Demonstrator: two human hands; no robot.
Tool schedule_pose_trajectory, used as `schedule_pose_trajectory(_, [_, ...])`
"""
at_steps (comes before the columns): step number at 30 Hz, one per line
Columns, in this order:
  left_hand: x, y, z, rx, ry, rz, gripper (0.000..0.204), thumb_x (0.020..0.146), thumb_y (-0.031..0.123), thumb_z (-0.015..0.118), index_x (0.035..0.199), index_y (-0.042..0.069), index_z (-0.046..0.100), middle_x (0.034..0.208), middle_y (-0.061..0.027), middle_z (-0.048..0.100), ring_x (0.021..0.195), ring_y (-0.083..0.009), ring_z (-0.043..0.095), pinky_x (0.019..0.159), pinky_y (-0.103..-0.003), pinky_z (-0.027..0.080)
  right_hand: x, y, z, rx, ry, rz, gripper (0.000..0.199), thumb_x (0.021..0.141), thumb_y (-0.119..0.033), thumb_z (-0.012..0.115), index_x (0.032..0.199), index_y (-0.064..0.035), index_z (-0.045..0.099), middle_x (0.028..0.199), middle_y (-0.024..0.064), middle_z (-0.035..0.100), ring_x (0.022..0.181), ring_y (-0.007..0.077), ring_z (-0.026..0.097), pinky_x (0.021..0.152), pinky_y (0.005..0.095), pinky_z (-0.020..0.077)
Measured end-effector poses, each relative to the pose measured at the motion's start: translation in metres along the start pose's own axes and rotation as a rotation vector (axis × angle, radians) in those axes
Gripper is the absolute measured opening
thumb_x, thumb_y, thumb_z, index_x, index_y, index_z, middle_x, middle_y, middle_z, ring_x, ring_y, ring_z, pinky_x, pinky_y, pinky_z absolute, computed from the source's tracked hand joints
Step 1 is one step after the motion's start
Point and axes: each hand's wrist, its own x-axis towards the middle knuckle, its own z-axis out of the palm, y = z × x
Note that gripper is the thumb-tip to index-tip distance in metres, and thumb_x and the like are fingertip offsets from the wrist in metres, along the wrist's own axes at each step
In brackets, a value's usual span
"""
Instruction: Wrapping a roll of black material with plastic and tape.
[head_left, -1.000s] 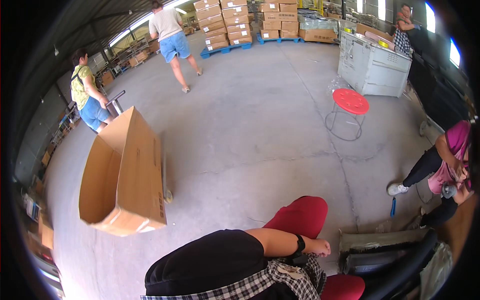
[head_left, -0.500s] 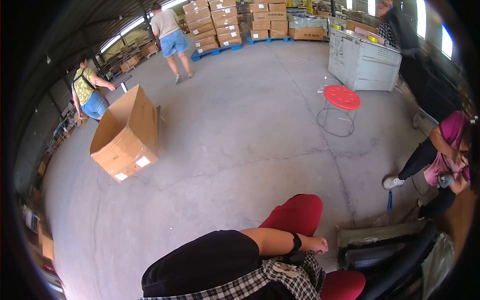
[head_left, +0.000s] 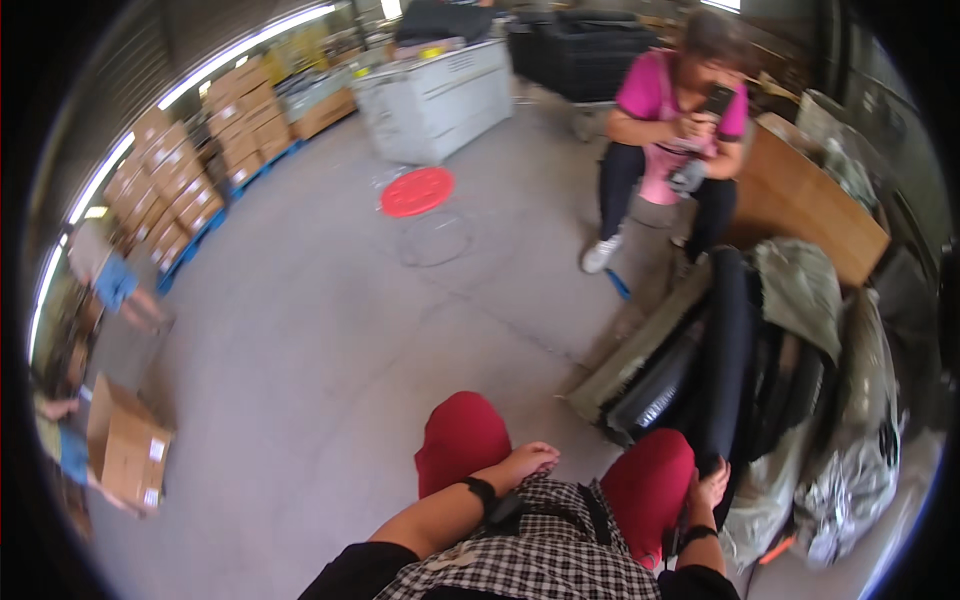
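My left hand (head_left: 532, 457) rests above my lap between my red-clad knees, its fingers curled in with nothing visible in them. Down by my right knee, my right hand (head_left: 709, 487) closes on the lower end of a long black padded roll (head_left: 728, 340). That roll stands among other black padded pieces inside an open grey-green plastic wrapping (head_left: 640, 365). A checked black-and-white apron (head_left: 520, 550) covers my lap.
A person in pink (head_left: 665, 130) sits ahead, holding up a phone. A red stool (head_left: 418, 191) and a grey cabinet (head_left: 435, 100) stand farther off. Stacked cartons (head_left: 165, 190) are on blue pallets at left. Another carton (head_left: 128, 445) is beside a partly visible person. Wrapped bundles (head_left: 850, 450) lie at right.
The view has swung to the right, so the stool, cabinet and cartons sit farther left. My right hand is now visible at the black roll. The pink-clad person now holds a phone up.
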Motion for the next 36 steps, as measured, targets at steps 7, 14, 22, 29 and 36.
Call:
schedule_pose_trajectory(7, [-0.007,0.006,0.010,0.047,-0.018,-0.003,0.017,0.084,0.013,0.050,0.096,0.003,0.057,0.088,-0.0049,0.061,0.076,-0.0086,0.055,0.066,-0.019,0.043,-0.007,0.003,-0.005,-0.019,-0.019,0.083,0.070,0.070,-0.025,0.065,0.128,-0.0215,0.026,0.137,0.0105,0.023,0.123,0.0320,0.028,0.099,0.0441,0.0271])
schedule_pose_trajectory(14, [-0.003,0.002,0.006,0.081,0.000,-0.027,0.019,0.085,0.014,0.050,0.099,0.002,0.055,0.094,-0.0074,0.061,0.085,-0.0122,0.057,0.075,-0.023,0.045,-0.010,0.001,-0.004,-0.034,-0.037,0.100,0.070,0.071,-0.026,0.065,0.129,-0.0222,0.025,0.138,0.0096,0.022,0.123,0.0323,0.028,0.099,0.0444,0.0265])
schedule_pose_trajectory(22, [0.004,-0.004,0.006,0.116,-0.008,-0.041,0.020,0.083,0.014,0.052,0.099,0.002,0.055,0.091,-0.0055,0.060,0.080,-0.0107,0.056,0.071,-0.023,0.045,-0.009,0.005,0.001,-0.021,-0.026,0.095,0.068,0.072,-0.025,0.065,0.129,-0.0216,0.026,0.138,0.0093,0.022,0.124,0.0317,0.027,0.099,0.0449,0.0273])
schedule_pose_trajectory(29, [0.001,0.000,0.012,0.112,0.036,-0.037,0.016,0.082,0.012,0.053,0.095,0.003,0.057,0.085,-0.0038,0.061,0.072,-0.0079,0.055,0.064,-0.019,0.044,-0.008,0.006,0.002,-0.020,-0.027,0.103,0.069,0.072,-0.024,0.065,0.129,-0.0218,0.025,0.138,0.0090,0.022,0.125,0.0306,0.026,0.099,0.0449,0.0270])
schedule_pose_trajectory(36, [0.003,-0.002,0.010,0.126,0.016,-0.038,0.017,0.083,0.014,0.052,0.097,0.004,0.056,0.088,-0.0032,0.061,0.077,-0.0080,0.056,0.066,-0.019,0.043,-0.007,0.004,0.001,-0.021,-0.050,0.114,0.069,0.073,-0.025,0.064,0.129,-0.0223,0.025,0.139,0.0087,0.020,0.125,0.0303,0.025,0.099,0.0448,0.0266])
